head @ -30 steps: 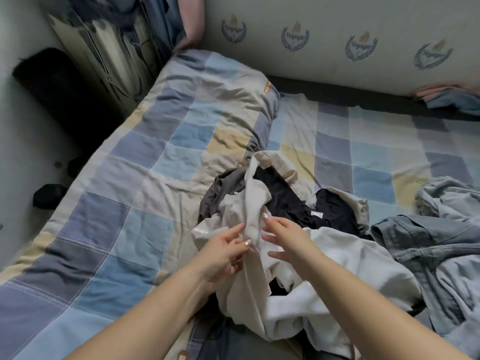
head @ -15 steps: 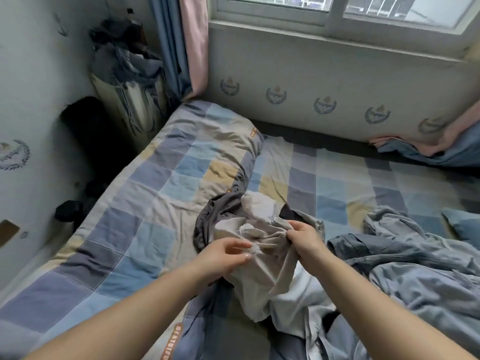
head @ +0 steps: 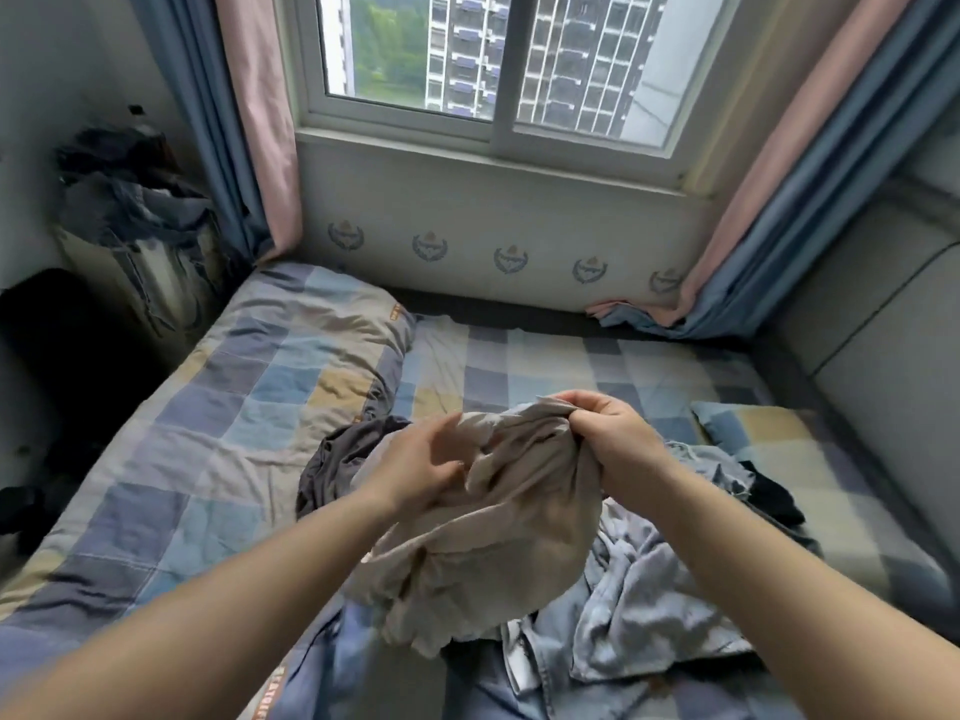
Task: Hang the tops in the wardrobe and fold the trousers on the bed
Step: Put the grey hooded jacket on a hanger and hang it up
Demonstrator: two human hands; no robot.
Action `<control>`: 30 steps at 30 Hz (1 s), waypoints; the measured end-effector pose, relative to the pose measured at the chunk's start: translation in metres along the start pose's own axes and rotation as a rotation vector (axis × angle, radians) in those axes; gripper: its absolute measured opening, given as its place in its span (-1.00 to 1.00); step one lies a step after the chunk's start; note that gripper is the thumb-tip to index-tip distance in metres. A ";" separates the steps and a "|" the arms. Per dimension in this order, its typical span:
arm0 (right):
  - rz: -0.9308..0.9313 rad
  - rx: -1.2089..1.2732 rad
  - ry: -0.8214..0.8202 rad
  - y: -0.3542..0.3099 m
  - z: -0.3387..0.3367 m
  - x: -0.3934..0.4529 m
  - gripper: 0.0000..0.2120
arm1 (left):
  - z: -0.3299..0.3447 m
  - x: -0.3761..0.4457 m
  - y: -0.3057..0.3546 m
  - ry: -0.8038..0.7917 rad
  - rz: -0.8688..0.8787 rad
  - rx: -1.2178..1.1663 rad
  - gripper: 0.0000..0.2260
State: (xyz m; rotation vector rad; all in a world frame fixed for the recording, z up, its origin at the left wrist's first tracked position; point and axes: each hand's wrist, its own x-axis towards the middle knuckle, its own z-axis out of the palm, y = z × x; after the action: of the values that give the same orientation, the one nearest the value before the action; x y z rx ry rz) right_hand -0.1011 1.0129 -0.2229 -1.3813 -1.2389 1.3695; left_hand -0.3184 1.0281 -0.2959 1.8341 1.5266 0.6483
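A crumpled beige garment (head: 498,543) hangs above the bed (head: 197,459), lifted off the clothes pile. My right hand (head: 613,439) grips its bunched upper edge. My left hand (head: 415,470) is against the garment's left side with fingers bent and blurred; whether it holds the cloth is unclear. Below lie a light blue denim garment (head: 639,605) and a dark grey garment (head: 343,459). The wardrobe is out of view.
A checked duvet and pillow (head: 769,439) cover the bed. A black item (head: 774,498) lies right of the pile. Window (head: 488,70) and curtains stand behind; a laundry hamper (head: 140,252) heaped with clothes sits in the left corner. A padded headboard (head: 872,330) borders the right.
Both hands have raised the beige garment off the pile. The camera has tilted up, bringing the window and curtains into view.
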 end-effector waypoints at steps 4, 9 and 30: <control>-0.070 -0.056 0.090 -0.026 -0.021 -0.032 -0.52 | -0.013 0.003 0.033 -0.029 0.071 -0.109 -0.92; -0.137 -0.152 0.258 -0.048 -0.029 -0.060 -0.66 | -0.050 0.005 0.066 0.030 0.227 -0.161 -0.86; -0.282 -0.300 0.403 -0.110 0.065 -0.135 -0.92 | -0.137 -0.024 0.213 -0.205 0.772 -0.065 -0.78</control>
State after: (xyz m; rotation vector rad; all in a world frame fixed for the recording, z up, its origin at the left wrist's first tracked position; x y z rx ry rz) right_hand -0.1666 0.8964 -0.0942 -1.5230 -1.3330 0.6890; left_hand -0.2838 1.0059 -0.0446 2.3445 0.6214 0.8000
